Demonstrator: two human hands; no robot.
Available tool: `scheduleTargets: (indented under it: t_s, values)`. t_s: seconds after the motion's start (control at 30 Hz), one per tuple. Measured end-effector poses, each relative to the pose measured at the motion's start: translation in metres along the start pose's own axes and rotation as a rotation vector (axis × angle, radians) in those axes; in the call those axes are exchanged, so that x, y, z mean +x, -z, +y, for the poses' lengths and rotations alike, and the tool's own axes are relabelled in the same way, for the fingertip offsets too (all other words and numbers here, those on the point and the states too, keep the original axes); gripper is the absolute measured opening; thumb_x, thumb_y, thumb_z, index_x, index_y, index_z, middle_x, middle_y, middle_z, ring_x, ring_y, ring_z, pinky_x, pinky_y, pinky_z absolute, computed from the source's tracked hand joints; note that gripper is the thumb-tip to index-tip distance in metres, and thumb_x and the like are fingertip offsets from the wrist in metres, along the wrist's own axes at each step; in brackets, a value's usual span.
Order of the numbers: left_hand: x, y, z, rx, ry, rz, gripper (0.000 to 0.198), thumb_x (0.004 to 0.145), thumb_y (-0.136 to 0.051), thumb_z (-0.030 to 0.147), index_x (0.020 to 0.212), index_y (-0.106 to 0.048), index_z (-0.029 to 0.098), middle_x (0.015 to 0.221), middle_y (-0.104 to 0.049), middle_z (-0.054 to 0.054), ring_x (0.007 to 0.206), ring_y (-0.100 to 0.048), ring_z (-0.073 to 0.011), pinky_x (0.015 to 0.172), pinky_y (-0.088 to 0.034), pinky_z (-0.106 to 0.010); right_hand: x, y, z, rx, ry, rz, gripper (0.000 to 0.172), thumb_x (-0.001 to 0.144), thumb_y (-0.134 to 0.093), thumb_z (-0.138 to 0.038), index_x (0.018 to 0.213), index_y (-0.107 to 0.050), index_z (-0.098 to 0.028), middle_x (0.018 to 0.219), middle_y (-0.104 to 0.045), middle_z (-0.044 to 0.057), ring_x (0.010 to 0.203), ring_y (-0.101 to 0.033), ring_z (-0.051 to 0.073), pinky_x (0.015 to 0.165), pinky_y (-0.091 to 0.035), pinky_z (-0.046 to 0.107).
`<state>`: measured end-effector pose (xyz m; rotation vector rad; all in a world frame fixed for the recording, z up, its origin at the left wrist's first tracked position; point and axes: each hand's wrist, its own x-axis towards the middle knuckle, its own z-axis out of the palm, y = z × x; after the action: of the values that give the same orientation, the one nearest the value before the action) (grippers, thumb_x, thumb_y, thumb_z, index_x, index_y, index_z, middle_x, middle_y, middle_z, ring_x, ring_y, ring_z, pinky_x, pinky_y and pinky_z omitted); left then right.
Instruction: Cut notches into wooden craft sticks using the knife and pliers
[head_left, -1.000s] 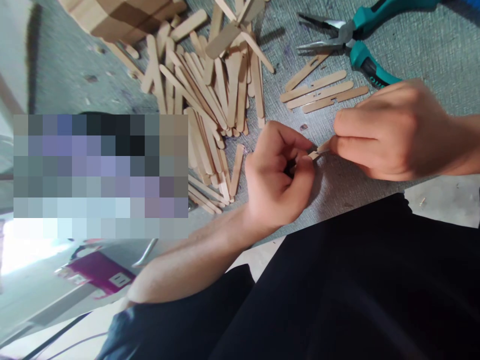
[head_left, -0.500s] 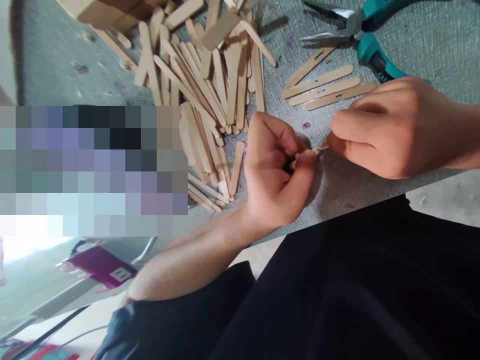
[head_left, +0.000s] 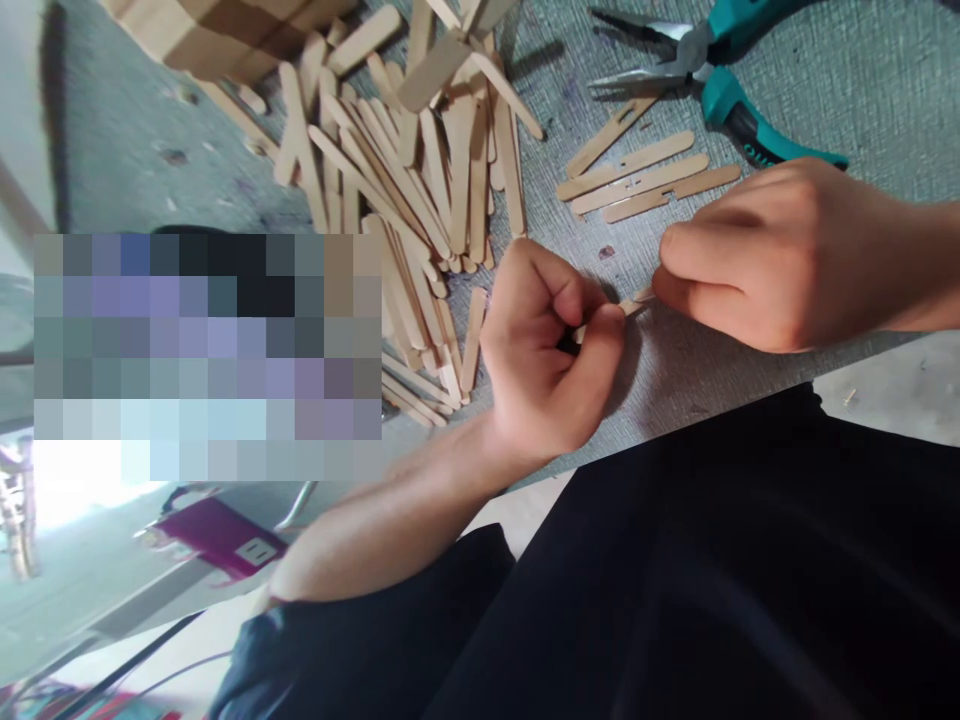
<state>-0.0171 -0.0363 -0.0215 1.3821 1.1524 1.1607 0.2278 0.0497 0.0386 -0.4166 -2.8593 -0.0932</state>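
Observation:
My left hand (head_left: pixel 551 350) is closed around a wooden craft stick (head_left: pixel 631 307), with most of it hidden in the fingers and one end poking out to the right. My right hand (head_left: pixel 772 260) is closed in a pinch at that end, nearly touching it. A thin, pale sliver shows at the right fingertips; what they grip is too hidden to name. Just above the hands lie several notched craft sticks (head_left: pixel 641 185) in a rough row on the grey textured table (head_left: pixel 675 375).
Long-nose pliers (head_left: pixel 694 55) with teal handles lie with jaws apart at the upper right. A big heap of craft sticks (head_left: pixel 420 150) spreads left of centre, beside a brown paper package (head_left: pixel 232 35). A blurred-out patch covers the left. The table's near edge borders my dark-clothed lap.
A little more of the stick shows between my hands. Both hands keep nearly the same pose. The whole view has shifted slightly.

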Motion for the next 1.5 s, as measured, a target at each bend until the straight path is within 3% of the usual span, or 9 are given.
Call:
scheduleTargets:
  t_s: [0.23, 0.37, 0.57, 0.77, 0.9, 1.1, 1.3, 1.5]
  values:
    - [0.005, 0.001, 0.009, 0.17, -0.172, 0.019, 0.03, 0.105, -0.08, 0.036, 0.096, -0.052, 0.029, 0.078, -0.054, 0.003, 0.062, -0.044, -0.0135, 0.053, -0.039, -0.037, -0.001, 0.001, -0.005, 0.062, -0.149, 0.105, 0.053, 0.119, -0.042, -0.014, 0.067, -0.046, -0.027, 0.068, -0.032, -0.009, 0.062, -0.031, 0.01, 0.058, -0.041, 0.025]
    - [0.005, 0.001, 0.01, 0.186, -0.15, 0.018, 0.033, 0.1, -0.084, 0.033, 0.094, -0.051, 0.029, 0.077, -0.055, 0.004, 0.061, -0.044, -0.0131, 0.055, -0.04, -0.037, -0.002, 0.005, -0.004, 0.036, -0.157, 0.196, 0.046, 0.112, -0.054, -0.01, 0.069, -0.053, -0.025, 0.069, -0.026, -0.01, 0.059, -0.03, 0.009, 0.054, -0.039, 0.026]
    - [0.003, -0.002, 0.015, 0.214, -0.116, 0.042, 0.031, 0.098, -0.084, 0.03, 0.094, -0.053, 0.029, 0.079, -0.056, 0.003, 0.063, -0.044, -0.0139, 0.057, -0.04, -0.037, -0.006, 0.005, 0.002, -0.024, -0.038, 0.158, 0.044, 0.107, -0.048, -0.004, 0.068, -0.05, -0.024, 0.073, -0.034, -0.006, 0.062, -0.035, 0.012, 0.051, -0.034, 0.028]
    - [0.006, -0.003, 0.01, 0.169, -0.161, 0.036, 0.032, 0.095, -0.086, 0.027, 0.093, -0.054, 0.028, 0.079, -0.054, 0.005, 0.062, -0.044, -0.0116, 0.055, -0.037, -0.034, -0.004, 0.003, 0.004, 0.009, -0.055, 0.201, 0.045, 0.101, -0.053, 0.001, 0.065, -0.047, -0.024, 0.073, -0.027, -0.005, 0.062, -0.027, 0.012, 0.051, -0.031, 0.029]
    - [0.006, 0.0, 0.008, 0.165, -0.154, 0.007, 0.031, 0.094, -0.086, 0.023, 0.093, -0.056, 0.027, 0.08, -0.054, 0.004, 0.062, -0.046, -0.0112, 0.054, -0.038, -0.033, 0.0, 0.005, 0.001, 0.026, -0.069, 0.188, 0.049, 0.108, -0.052, -0.002, 0.065, -0.044, -0.024, 0.068, -0.027, -0.006, 0.057, -0.028, 0.011, 0.051, -0.033, 0.028]
    - [0.006, 0.003, 0.014, 0.153, -0.125, -0.036, 0.034, 0.094, -0.088, 0.02, 0.095, -0.055, 0.027, 0.081, -0.056, 0.004, 0.063, -0.048, -0.0112, 0.054, -0.041, -0.032, 0.0, 0.004, -0.001, 0.079, -0.129, 0.169, 0.045, 0.108, -0.055, -0.01, 0.066, -0.05, -0.025, 0.062, -0.028, -0.008, 0.055, -0.028, 0.01, 0.051, -0.033, 0.029]
    - [0.008, 0.0, 0.027, 0.231, -0.145, -0.027, 0.028, 0.094, -0.076, 0.012, 0.093, -0.054, 0.029, 0.079, -0.056, 0.003, 0.061, -0.048, -0.0121, 0.053, -0.041, -0.034, 0.006, 0.011, -0.001, 0.353, -0.28, 0.048, 0.044, 0.108, -0.049, -0.015, 0.068, -0.031, -0.024, 0.058, -0.025, -0.007, 0.056, -0.022, 0.009, 0.052, -0.022, 0.028]
    - [0.009, -0.002, 0.027, 0.265, -0.134, -0.011, 0.029, 0.089, -0.075, 0.014, 0.09, -0.05, 0.029, 0.077, -0.054, 0.004, 0.059, -0.046, -0.0111, 0.052, -0.038, -0.032, 0.007, 0.009, -0.001, 0.467, -0.325, 0.049, 0.042, 0.107, -0.054, -0.018, 0.073, -0.031, -0.024, 0.058, -0.026, -0.007, 0.057, -0.022, 0.01, 0.053, -0.019, 0.029]
